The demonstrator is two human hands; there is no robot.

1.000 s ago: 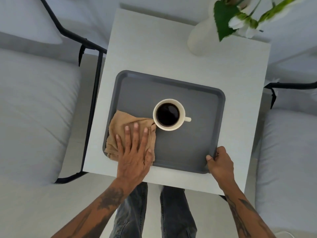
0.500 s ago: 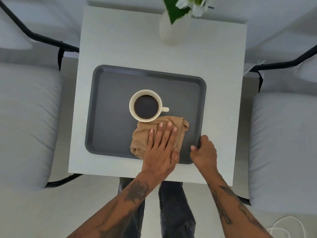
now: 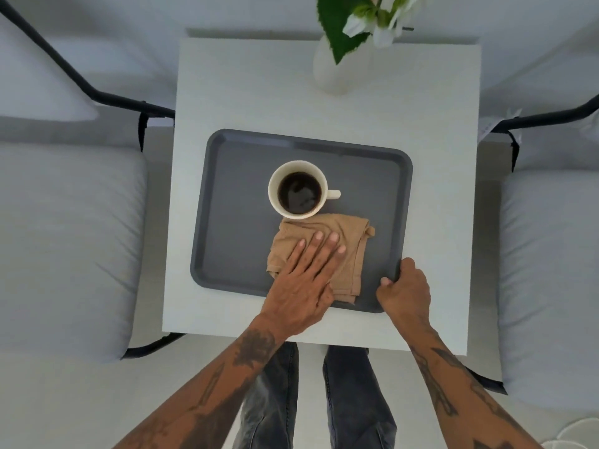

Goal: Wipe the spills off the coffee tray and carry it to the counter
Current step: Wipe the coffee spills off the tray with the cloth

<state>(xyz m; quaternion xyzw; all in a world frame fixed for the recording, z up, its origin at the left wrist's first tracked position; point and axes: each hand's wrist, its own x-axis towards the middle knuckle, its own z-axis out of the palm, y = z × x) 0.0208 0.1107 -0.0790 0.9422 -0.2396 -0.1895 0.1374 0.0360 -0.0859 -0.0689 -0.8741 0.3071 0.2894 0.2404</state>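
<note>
Cloth point(image 3: 327, 247) has slid from the tray's point(image 3: 233, 254) left side to lower center under my flat, unclenched left hand point(image 3: 304, 280), right hand point(image 3: 405, 290) grasping the table-bound tray's corner, so wiping nears completion below the cup point(image 3: 297, 189).

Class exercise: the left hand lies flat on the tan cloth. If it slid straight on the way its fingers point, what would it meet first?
The left hand points up and right across the cloth, probably passing right of the cup, perhaps brushing its handle; otherwise the tray rim comes first.
</note>
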